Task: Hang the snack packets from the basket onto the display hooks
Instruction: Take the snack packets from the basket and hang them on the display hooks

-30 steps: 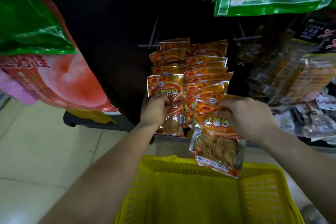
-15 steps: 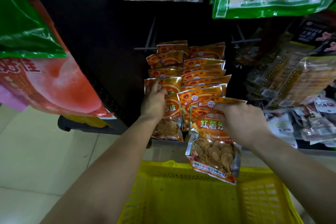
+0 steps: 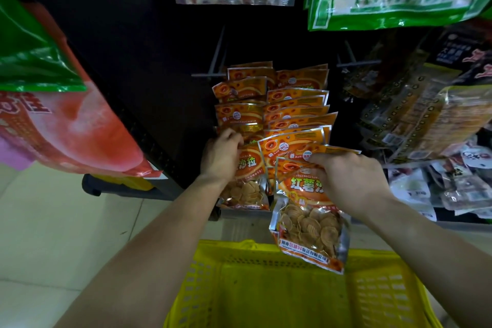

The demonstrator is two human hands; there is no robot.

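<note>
So that its top edge leads for hanging, my right hand (image 3: 348, 184) pinches the orange packet (image 3: 308, 224) by its header, chips dangling above the yellow basket (image 3: 239, 274). My left hand (image 3: 222, 156) curls its fingers on the front hung packet (image 3: 247, 181), steadying that row, I judge.

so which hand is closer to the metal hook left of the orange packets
Left. The left hand, below the hook, grips the front hung packet; the right hand is lower and farther right, gripping a loose packet.
</note>
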